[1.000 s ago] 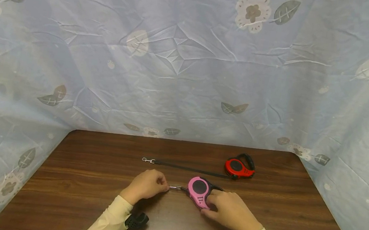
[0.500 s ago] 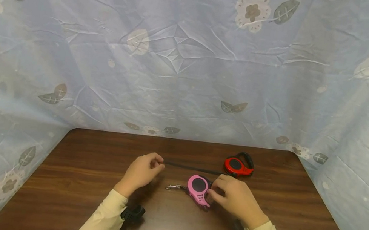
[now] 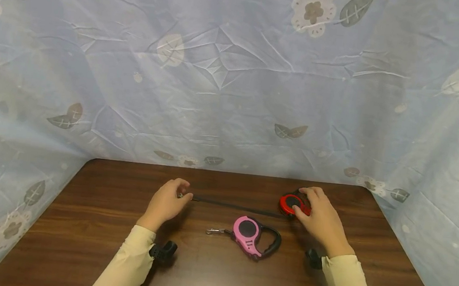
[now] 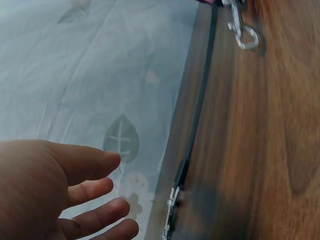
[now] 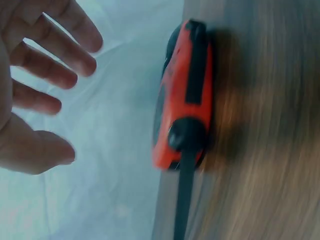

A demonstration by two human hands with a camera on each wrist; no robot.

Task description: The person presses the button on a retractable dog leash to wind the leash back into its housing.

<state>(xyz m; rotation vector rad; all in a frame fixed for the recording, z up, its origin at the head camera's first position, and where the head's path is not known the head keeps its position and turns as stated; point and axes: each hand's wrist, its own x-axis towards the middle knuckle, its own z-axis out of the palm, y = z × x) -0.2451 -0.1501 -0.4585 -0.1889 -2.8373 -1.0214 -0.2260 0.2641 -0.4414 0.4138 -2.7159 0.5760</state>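
A red retractable dog leash (image 3: 287, 205) lies at the back right, its black strap (image 3: 231, 205) stretched out to the left. My right hand (image 3: 322, 219) hovers over its case, fingers spread; in the right wrist view the hand is apart from the red case (image 5: 185, 95). My left hand (image 3: 165, 204) is above the strap's far end, near the metal clip (image 4: 171, 210). The left wrist view shows relaxed fingers holding nothing. In front lies a pink retractable leash (image 3: 246, 229) with a black handle and a short metal clip (image 3: 215, 231) pointing left.
The brown wooden table (image 3: 115, 252) reaches back to a pale blue patterned cloth (image 3: 235, 92), which also hangs at both sides. Black camera mounts (image 3: 163, 251) sit on the wrists, close over the table.
Both hands have left the pink leash, which stays in place. The left hand moved back and left to the red leash's clip; the right moved back and right over the red case.
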